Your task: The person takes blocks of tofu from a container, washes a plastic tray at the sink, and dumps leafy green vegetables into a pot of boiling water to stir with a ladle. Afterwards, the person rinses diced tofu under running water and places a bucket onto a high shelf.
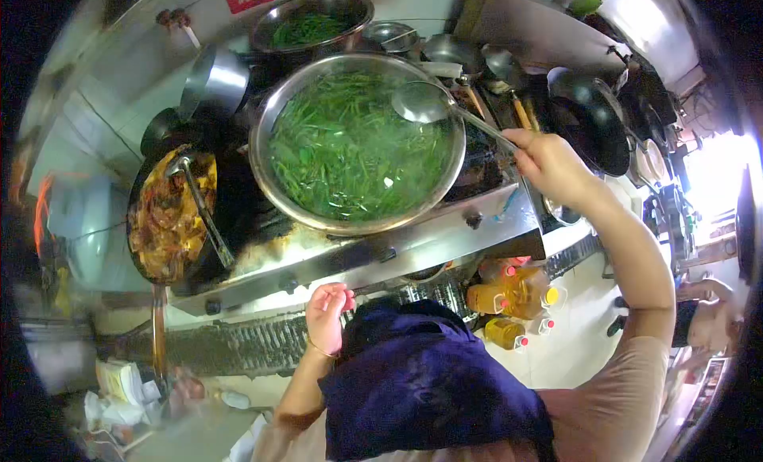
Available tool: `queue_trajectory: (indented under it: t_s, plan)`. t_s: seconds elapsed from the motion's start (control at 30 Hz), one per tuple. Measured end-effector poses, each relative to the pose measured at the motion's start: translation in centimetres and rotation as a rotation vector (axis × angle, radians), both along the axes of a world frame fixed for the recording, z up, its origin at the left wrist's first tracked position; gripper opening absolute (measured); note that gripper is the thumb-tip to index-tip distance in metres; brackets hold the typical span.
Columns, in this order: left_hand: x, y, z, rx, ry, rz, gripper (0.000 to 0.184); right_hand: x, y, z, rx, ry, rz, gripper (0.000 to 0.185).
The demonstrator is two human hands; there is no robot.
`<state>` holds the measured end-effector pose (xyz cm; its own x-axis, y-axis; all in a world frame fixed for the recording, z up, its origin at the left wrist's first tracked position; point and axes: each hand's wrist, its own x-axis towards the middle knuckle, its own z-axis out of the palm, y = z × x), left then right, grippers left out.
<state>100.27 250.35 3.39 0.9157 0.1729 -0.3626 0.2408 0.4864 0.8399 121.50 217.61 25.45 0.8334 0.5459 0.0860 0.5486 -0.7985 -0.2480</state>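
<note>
A wide steel basin [266, 180] full of green vegetables in liquid stands on the stove [397, 251]. My right hand [550, 164] is closed round the handle of a metal ladle [421, 102], whose round bowl is over the right part of the basin. Near the stove's front edge, in front of my body, my left hand [330, 309] has its fingers curled together, touching nothing that I can make out; whether something small is between them is hidden. To the left a wok [137, 251] holds brown and yellow food [171, 220], with another ladle [203, 204] resting in it.
Behind the basin is a smaller steel pot [366, 13] of greens. A black wok [588, 124] and further pans are at the right. Bottles of yellow oil [524, 295] stand on the floor below the stove. At the far right another person [707, 323] is partly in view.
</note>
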Motion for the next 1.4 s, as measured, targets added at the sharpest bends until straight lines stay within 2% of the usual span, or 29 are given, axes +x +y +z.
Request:
queue_trajectory:
  t_s: [0.1,0.13,0.23,0.53,0.73,0.97,1.1,1.17,1.27,1.3,1.4]
  plan:
    - [-0.2,-0.2,-0.1,0.027,-0.022,-0.014,0.011,-1.8,1.7,1.2,-0.005,0.137,-0.065,0.034]
    - [-0.4,-0.2,-0.3,0.026,-0.017,-0.008,0.011,-1.8,1.7,0.9,0.101,0.198,0.019,0.033]
    - [-0.9,0.1,-0.8,0.014,-0.001,0.011,0.012,-2.4,3.1,2.4,0.106,0.582,-0.115,0.033]
    - [-1.4,0.8,-1.5,-0.021,-0.011,0.039,0.014,-1.5,3.9,1.4,0.184,0.975,-0.197,0.036]
    - [-1.1,1.1,-1.4,-0.017,-0.01,0.05,0.014,-0.8,3.1,0.8,0.511,1.253,-0.299,0.039]
    - [-0.9,1.0,-1.6,0.019,0.039,0.044,0.013,-0.2,-1.0,1.9,0.891,1.142,-0.44,0.035]
    - [-0.8,0.4,-1.0,0.058,0.069,0.055,0.013,1.1,-5.6,1.4,0.985,1.096,-0.415,0.031]
    - [-1.1,0.1,-1.3,0.074,0.048,0.068,0.012,1.3,-8.1,0.5,1.031,1.032,-0.494,0.029]
    - [-2.3,0.3,-2.5,0.091,0.033,0.085,0.012,2.5,-13.8,-3.5,1.114,0.972,-0.626,0.027]
    - [-2.6,0.2,-1.9,0.08,0.022,0.076,0.011,2.5,-14.4,-4.2,1.086,0.896,-0.809,0.022]
    - [-4.3,0.2,-2.9,0.123,0.038,0.068,0.012,3.2,-19.5,-10.1,1.125,0.762,-1.028,0.015]
